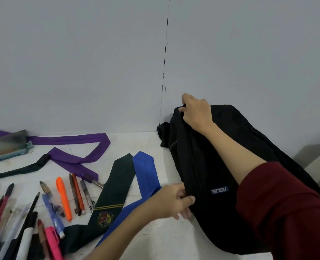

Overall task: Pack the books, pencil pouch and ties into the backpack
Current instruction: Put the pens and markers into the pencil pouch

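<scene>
backpack: black, lying flat, blue logo patch (upside down) | right hand: pinching its far edge | left hand: fingers curled gripping near edge

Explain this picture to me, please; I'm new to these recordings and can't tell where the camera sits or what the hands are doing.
There is no machine here. A person wears one wide-angle camera on the head, looking forward and down, so you see their own two arms reaching out. The right hand, on the arm with the dark red sleeve, grips the far top edge of a black backpack lying on a white table against a grey wall. The left hand pinches the backpack's near edge, probably by the zip, though that is too dark to tell. Left of the bag lie three ties: a blue tie, a dark green tie with a crest, and a purple tie. Nearer you are loose pens and markers, and at the far left a pencil pouch. No books are visible.
</scene>
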Demonstrator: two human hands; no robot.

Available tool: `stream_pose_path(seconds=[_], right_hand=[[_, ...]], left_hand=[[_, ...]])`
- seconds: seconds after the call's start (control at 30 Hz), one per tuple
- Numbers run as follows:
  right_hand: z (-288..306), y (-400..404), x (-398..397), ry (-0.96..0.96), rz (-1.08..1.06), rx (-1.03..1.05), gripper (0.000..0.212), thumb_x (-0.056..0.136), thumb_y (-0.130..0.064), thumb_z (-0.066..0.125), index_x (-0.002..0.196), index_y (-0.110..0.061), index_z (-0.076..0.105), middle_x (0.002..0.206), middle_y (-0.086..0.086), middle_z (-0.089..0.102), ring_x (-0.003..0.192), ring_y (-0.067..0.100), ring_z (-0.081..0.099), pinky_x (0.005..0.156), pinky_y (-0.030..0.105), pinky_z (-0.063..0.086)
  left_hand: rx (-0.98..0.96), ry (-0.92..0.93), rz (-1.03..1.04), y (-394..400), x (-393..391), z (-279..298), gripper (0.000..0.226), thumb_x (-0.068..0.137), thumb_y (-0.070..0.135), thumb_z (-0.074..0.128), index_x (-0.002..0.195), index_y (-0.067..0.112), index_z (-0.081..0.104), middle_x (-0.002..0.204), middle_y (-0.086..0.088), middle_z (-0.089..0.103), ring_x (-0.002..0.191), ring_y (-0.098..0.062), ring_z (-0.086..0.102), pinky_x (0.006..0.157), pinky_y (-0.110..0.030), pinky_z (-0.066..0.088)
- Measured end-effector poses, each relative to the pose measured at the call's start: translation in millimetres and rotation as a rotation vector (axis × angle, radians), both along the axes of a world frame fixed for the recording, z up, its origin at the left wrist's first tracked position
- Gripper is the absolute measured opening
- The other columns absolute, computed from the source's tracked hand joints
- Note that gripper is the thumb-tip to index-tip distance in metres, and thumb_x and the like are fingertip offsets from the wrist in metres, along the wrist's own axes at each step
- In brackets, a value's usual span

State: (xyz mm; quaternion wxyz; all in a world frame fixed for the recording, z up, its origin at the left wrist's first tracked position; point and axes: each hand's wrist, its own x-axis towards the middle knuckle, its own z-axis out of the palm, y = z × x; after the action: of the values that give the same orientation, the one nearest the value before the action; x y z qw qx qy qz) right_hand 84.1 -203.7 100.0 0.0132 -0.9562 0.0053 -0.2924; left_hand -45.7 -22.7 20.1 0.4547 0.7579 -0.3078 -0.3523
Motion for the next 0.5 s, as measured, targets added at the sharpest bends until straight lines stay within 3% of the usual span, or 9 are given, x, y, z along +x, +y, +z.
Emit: stream_pose_path(seconds=[0.07,0.13,0.2,0.37,0.5], right_hand=[[0.3,0.2,4.3,0.016,0.03,0.057,0.012,0.093,-0.015,0.053,0.096,-0.004,0.049,0.081,0.005,0.055,0.063,0.025,0.043,0.062,0.031,0.03],[0.0,-2.0,7.6,0.039,0.073,0.144,0.011,0.091,-0.013,0.056,0.094,-0.006,0.048,0.075,0.004,0.052,0.064,0.025,0.044,0.059,0.031,0.031],[-0.9,-2.9,9.1,0.079,0.117,0.198,0.013,0.089,-0.009,0.057,0.089,-0.01,0.044,0.07,0.003,0.051,0.064,0.025,0.044,0.058,0.03,0.032],[1.7,-1.6,14.3,0.111,0.103,-0.003,0.019,0.089,-0.003,0.051,0.086,-0.014,0.035,0.069,0.009,0.053,0.063,0.029,0.044,0.055,0.03,0.029],[2.8,-2.9,25.5,0.035,-0.014,-0.024,0.013,0.091,-0.009,0.052,0.087,-0.013,0.04,0.067,0.007,0.057,0.058,0.028,0.043,0.062,0.03,0.026]], left_hand=[[0.05,-0.005,0.021,-0.3,19.2,7.6,0.029,0.096,0.04,0.047,0.108,0.016,0.057,0.094,-0.001,0.067,0.072,-0.009,0.065,0.071,-0.029,0.055],[0.035,0.042,0.188,-4.1,40.2,15.2,0.049,0.092,0.054,0.042,0.116,0.013,0.055,0.102,-0.002,0.066,0.075,-0.013,0.068,0.062,-0.025,0.056],[0.015,0.037,0.332,-12.5,59.4,19.2,0.054,0.09,0.058,0.041,0.118,0.013,0.051,0.105,-0.002,0.063,0.074,-0.014,0.069,0.054,-0.021,0.053],[-0.119,-0.092,0.382,-33.1,66.0,6.7,0.018,0.1,0.024,0.041,0.109,0.012,0.051,0.086,-0.004,0.059,0.062,-0.013,0.059,0.047,-0.023,0.053],[-0.199,-0.06,0.39,-17.5,67.4,2.0,0.012,0.1,0.02,0.04,0.106,0.025,0.049,0.075,-0.006,0.056,0.05,-0.009,0.052,0.047,-0.02,0.051]])
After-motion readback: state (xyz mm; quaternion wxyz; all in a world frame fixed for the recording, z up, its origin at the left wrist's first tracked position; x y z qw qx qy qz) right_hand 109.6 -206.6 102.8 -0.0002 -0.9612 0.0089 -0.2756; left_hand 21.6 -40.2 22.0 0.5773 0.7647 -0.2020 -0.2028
